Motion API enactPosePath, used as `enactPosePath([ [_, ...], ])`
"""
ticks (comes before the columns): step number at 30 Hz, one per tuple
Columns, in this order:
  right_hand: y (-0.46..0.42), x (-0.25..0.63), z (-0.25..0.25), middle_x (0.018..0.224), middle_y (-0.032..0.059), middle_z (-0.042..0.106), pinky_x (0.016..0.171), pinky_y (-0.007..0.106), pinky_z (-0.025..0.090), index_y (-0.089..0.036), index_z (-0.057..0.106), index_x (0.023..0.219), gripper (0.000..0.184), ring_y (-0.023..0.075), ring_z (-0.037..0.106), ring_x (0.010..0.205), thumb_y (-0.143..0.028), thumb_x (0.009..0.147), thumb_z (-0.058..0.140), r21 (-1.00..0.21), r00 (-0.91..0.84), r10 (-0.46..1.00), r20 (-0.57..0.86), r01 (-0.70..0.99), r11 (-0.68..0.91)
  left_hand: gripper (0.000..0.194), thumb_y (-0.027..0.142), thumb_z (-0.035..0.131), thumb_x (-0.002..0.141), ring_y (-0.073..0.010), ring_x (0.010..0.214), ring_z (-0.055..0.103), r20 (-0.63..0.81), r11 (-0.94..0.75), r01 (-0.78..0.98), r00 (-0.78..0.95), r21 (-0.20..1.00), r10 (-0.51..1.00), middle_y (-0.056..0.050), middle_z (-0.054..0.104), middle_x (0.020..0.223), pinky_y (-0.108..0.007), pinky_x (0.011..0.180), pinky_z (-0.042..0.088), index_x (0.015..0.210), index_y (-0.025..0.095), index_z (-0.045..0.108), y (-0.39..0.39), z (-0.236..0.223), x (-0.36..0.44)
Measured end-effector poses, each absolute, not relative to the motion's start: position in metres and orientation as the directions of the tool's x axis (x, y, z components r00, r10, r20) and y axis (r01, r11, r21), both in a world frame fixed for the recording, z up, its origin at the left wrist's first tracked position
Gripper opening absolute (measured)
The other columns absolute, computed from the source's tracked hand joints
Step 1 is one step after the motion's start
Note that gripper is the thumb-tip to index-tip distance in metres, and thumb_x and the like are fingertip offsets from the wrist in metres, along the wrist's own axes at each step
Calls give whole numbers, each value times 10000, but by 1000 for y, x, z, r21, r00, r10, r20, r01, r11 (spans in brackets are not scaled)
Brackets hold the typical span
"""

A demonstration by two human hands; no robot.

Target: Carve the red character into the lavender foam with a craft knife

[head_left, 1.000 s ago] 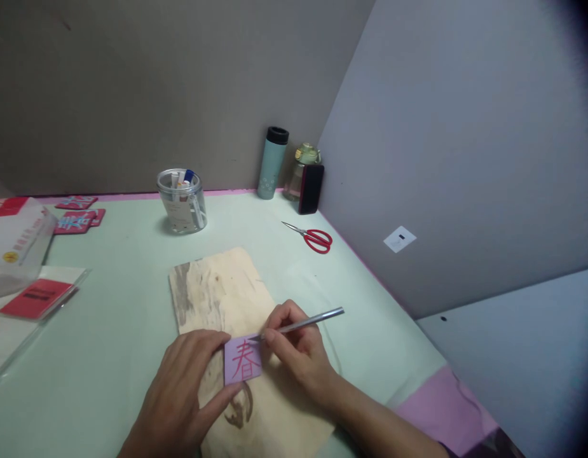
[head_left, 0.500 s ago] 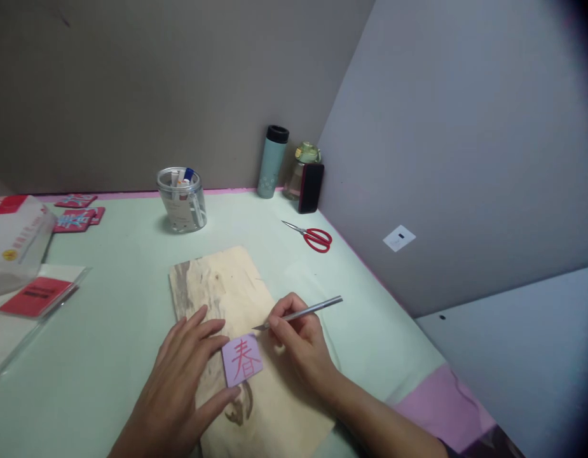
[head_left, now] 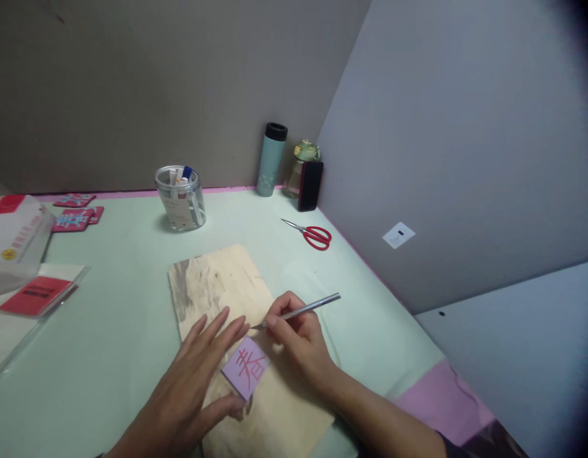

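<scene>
A wooden board (head_left: 220, 273) with dark smears lies in front of me. On it rests a small purple square block (head_left: 246, 369) bearing a red Chinese character, turned at an angle. My left hand (head_left: 203, 359) holds the block from the left, thumb at its lower corner and forefinger along its upper edge, the other fingers stretched out over the board. In a pen-like grip, my right hand (head_left: 298, 334) has a silver craft knife (head_left: 313, 306). The blade tip points left, just above the block's upper corner and close to my left fingertips; whether it touches anything I cannot tell.
Red-handled scissors (head_left: 316, 236) lie behind the board. A clear jar (head_left: 182, 203) of pens, a teal tumbler (head_left: 271, 162), a green-lidded bottle (head_left: 306, 151) and a phone (head_left: 310, 186) stand by the wall. At left are a plastic bag (head_left: 21, 242), a red packet (head_left: 35, 295) and red blocks (head_left: 73, 220).
The purple block has turned clockwise under my left hand. That hand has shifted right, its forefinger now along the upper edge. My right hand keeps the knife in nearly the same place.
</scene>
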State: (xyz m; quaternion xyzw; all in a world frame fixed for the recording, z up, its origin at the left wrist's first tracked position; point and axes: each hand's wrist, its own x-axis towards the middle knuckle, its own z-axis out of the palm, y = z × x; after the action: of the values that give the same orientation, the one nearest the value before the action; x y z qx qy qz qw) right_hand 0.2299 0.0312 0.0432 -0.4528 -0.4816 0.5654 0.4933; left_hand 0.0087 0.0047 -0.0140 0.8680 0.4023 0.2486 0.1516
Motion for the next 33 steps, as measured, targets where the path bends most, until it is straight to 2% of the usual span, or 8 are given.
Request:
enactPosePath([
  [3, 31, 231, 41, 660, -33, 541, 561, 238, 351, -192, 586, 823, 290, 123, 449, 596, -423, 904, 741, -990, -74, 997, -21, -135, -31, 717, 545, 482, 1048, -270, 1557, 371, 316, -615, 612, 532, 498, 785, -78, 528, 1595, -518, 1276, 294, 1642, 279, 182, 2, -13, 14],
  [7, 31, 233, 37, 659, -37, 549, 564, 236, 345, -192, 593, 836, 276, 117, 443, 588, -414, 910, 740, -991, -53, 999, 0, -137, -7, 850, 621, 613, 956, -336, 1416, 541, 359, -524, 724, 390, 449, 848, -103, 649, 1432, -602, 1265, 247, 1619, 249, 232, 6, -14, 9],
  [10, 31, 233, 35, 665, -36, 556, 576, 236, 349, -194, 595, 845, 263, 119, 449, 598, -404, 914, 738, -991, -38, 999, -2, -134, -7, 899, 685, 655, 900, -377, 1429, 509, 387, -541, 752, 402, 378, 830, -136, 610, 1467, -620, 1254, 213, 1587, 237, 288, 8, -15, 3],
  [14, 32, 233, 35, 664, -36, 554, 578, 240, 348, -196, 598, 842, 260, 120, 451, 601, -402, 915, 739, -991, -28, 1000, 1, -137, -3, 709, 594, 531, 999, -353, 1477, 450, 377, -556, 734, 424, 391, 824, -121, 600, 1479, -587, 1260, 183, 1578, 250, 307, 7, -9, -3],
  [20, 34, 233, 36, 664, -40, 550, 574, 239, 339, -194, 596, 846, 255, 115, 447, 599, -392, 920, 738, -990, -39, 999, -3, -138, -8, 790, 787, 615, 864, -278, 990, 699, 338, -558, 709, 446, 433, 829, -32, 712, 1095, -594, 1231, 207, 1453, 287, 452, 10, 0, -7],
  [23, 34, 233, 36, 671, -39, 556, 568, 238, 326, -189, 594, 852, 264, 111, 436, 595, -400, 924, 737, -991, -65, 998, -14, -129, -23, 818, 816, 585, 857, -339, 1246, 616, 371, -599, 693, 474, 401, 798, -79, 686, 1257, -590, 1223, 228, 1476, 300, 448, 14, -4, -11],
  [26, 34, 233, 36, 669, -40, 555, 565, 239, 318, -189, 589, 857, 279, 109, 429, 589, -415, 929, 736, -991, -78, 997, -17, -130, -27, 655, 744, 500, 955, -353, 1507, 389, 404, -650, 662, 515, 374, 756, -78, 584, 1488, -567, 1239, 231, 1457, 324, 473, 15, -10, -13],
  [33, 33, 232, 44, 717, -22, 570, 611, 252, 357, -185, 618, 864, 306, 121, 468, 639, -454, 917, 754, -993, -154, 988, -18, -117, -37, 443, 508, 642, 956, -399, 1456, 440, 498, -538, 769, 336, 344, 799, -172, 612, 1384, -637, 1212, 263, 1247, 194, 528, 15, -9, 14],
])
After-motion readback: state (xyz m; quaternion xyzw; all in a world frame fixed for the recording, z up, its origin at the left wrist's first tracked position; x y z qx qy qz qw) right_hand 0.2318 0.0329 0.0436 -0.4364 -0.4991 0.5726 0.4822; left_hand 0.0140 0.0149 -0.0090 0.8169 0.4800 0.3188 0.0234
